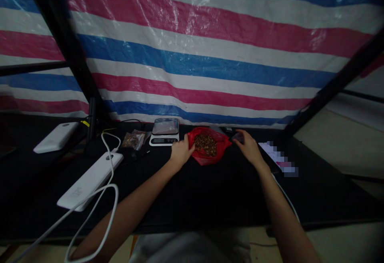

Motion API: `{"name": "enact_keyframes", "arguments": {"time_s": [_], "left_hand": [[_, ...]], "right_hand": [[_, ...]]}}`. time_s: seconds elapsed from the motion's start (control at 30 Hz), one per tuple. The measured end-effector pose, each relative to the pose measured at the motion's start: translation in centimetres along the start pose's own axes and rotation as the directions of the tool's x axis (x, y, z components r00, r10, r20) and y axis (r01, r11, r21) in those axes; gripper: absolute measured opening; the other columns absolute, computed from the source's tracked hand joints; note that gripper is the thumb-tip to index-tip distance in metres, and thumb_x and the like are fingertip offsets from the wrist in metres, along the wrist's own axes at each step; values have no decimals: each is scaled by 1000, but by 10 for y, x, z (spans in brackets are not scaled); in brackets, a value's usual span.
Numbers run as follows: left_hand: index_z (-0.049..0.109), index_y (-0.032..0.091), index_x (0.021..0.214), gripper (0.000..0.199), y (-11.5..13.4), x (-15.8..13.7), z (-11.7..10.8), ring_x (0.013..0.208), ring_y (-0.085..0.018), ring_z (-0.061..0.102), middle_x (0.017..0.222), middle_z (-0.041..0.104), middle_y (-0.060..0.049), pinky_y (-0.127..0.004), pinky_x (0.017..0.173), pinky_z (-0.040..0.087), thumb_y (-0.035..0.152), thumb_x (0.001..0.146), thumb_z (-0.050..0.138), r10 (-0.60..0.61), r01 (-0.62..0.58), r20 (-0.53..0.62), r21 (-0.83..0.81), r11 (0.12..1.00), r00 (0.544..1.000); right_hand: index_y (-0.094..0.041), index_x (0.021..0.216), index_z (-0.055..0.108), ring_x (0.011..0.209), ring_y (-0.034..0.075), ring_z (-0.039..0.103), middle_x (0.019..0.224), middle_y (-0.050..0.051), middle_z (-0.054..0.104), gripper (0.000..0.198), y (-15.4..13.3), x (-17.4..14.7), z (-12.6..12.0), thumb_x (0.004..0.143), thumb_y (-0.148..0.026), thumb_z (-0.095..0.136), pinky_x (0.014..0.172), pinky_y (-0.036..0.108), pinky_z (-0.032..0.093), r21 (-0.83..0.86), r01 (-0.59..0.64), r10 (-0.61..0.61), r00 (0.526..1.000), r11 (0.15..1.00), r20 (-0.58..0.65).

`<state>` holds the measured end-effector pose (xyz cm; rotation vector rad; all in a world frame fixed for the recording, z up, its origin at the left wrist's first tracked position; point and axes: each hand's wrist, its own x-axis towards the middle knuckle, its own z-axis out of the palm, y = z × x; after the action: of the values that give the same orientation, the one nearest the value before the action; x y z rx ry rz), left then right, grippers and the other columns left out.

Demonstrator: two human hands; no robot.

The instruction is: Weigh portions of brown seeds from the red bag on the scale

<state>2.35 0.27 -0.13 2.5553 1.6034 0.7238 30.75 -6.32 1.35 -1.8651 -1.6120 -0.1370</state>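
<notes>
A red plastic bag lies open on the black table, with small brown dried pieces heaped inside. My left hand pinches the bag's left rim between thumb and fingers. To the right of the bag, my right hand is closed in a pinch, its thumb and forefinger around something small, dark and see-through that I cannot make out. Behind my left hand stands a white digital scale with a clear plastic sheet or bag on its plate.
Left of the scale lie small clear bags of brown pieces. Two white power banks rest on the left, one with a looping white cable near my left forearm. A phone lies at right. Striped sheeting hangs behind.
</notes>
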Motion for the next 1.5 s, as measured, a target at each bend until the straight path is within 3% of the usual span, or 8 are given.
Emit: {"name": "enact_keyframes", "arguments": {"time_s": [0.1, 0.17, 0.27, 0.37, 0.8, 1.1, 1.27, 1.5], "left_hand": [[42, 12, 117, 37, 14, -4, -8, 101, -25, 53, 107, 56, -16, -41, 86, 40, 33, 87, 36, 110, -173, -325, -170, 970, 939], [41, 12, 117, 33, 30, 0, -4, 113, -22, 45, 120, 48, -16, -40, 95, 35, 24, 88, 32, 171, -292, -387, -279, 915, 906], [43, 11, 119, 37, 54, 14, 18, 125, -23, 33, 131, 41, -15, -41, 102, 29, 27, 88, 32, 316, -336, -116, -326, 884, 942], [38, 5, 125, 54, 65, 25, 43, 131, -27, 23, 137, 34, -19, -46, 107, 18, 42, 87, 31, 298, -253, 130, -282, 925, 946], [28, 2, 134, 63, 61, 28, 53, 134, -23, 14, 142, 25, -16, -40, 110, 7, 44, 87, 26, 381, -308, 206, -313, 898, 901], [-2, 24, 140, 51, 37, 45, 4, 135, -13, 0, 147, 3, 5, -37, 112, 8, 27, 90, -1, 152, -19, 58, -886, 463, 987], [-5, 28, 139, 56, 28, 50, 11, 135, -18, 13, 145, 18, 7, -37, 110, 22, 23, 88, 20, 205, 41, 123, -929, 367, 971], [-7, 25, 139, 54, 37, 59, 28, 132, -13, 21, 144, 24, -6, -38, 107, 22, 23, 92, 18, 305, 90, 151, -975, 204, 940]], "right_hand": [[-22, 115, 46, 85, 20, 59, 100, 6, 60, 38, -10, -4, 1, 78, -32, 51, 75, 36, 48, 25, -19, 18, 1000, 1000, 24], [-23, 114, 47, 85, 20, 59, 102, 5, 59, 37, -15, -9, 3, 79, -31, 50, 75, 36, 48, -14, -12, 13, 999, 1000, 47], [-23, 114, 47, 92, 21, 57, 107, 5, 57, 34, -14, -16, 4, 80, -28, 48, 82, 37, 46, -43, 62, -59, 997, 997, 56], [-23, 114, 47, 96, 20, 56, 110, 6, 55, 33, -7, -20, 2, 81, -28, 47, 85, 36, 44, -26, 121, -119, 991, 992, 65], [-21, 115, 47, 102, 23, 52, 111, 7, 55, 35, 0, -21, 10, 81, -27, 47, 90, 39, 41, -45, 185, -180, 980, 982, 85], [-17, 126, 35, 111, 24, 44, 119, 13, 45, 45, 4, -23, 19, 81, -16, 37, 95, 44, 37, 26, 179, -179, 984, 983, 1], [-18, 126, 34, 112, 24, 42, 116, 12, 44, 47, 2, -23, 21, 79, -11, 34, 97, 48, 34, 47, 212, -213, 977, 976, 28], [-18, 126, 34, 113, 23, 42, 119, 11, 43, 48, -2, -26, 20, 79, -10, 35, 98, 45, 34, 33, 201, -203, 977, 979, 60]]}}
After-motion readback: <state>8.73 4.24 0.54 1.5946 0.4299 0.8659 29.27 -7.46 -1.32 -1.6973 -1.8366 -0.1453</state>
